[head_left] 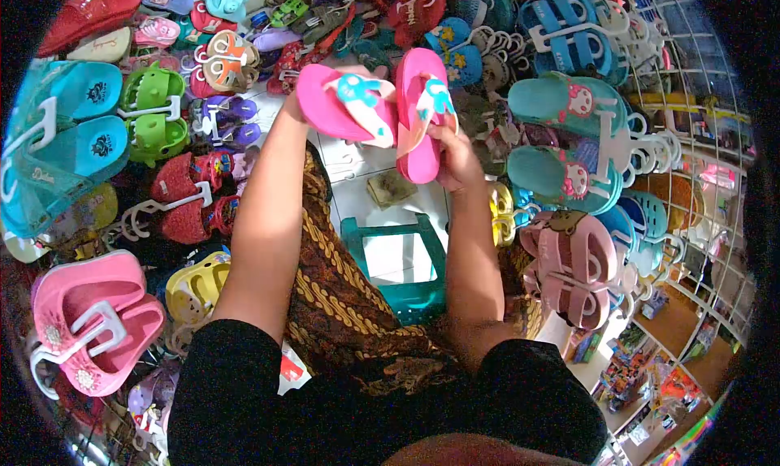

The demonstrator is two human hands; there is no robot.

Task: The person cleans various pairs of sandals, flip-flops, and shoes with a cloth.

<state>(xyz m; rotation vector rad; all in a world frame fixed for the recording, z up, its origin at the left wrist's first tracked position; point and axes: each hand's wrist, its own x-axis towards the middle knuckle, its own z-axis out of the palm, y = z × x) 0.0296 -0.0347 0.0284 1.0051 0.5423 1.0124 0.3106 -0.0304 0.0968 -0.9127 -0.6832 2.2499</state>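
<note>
Pink flip-flops in hands, hung sandals crowd L/R.

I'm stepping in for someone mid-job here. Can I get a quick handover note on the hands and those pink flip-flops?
Left hand: fingers shut on the first pink flip-flop, strap facing up.
Right hand: fingers shut on the second pink flip-flop, held on edge beside the first.
Done: both are in hand, above the teal stool.
Left: neither hangs on a white hanger like the racked pairs around.
</note>
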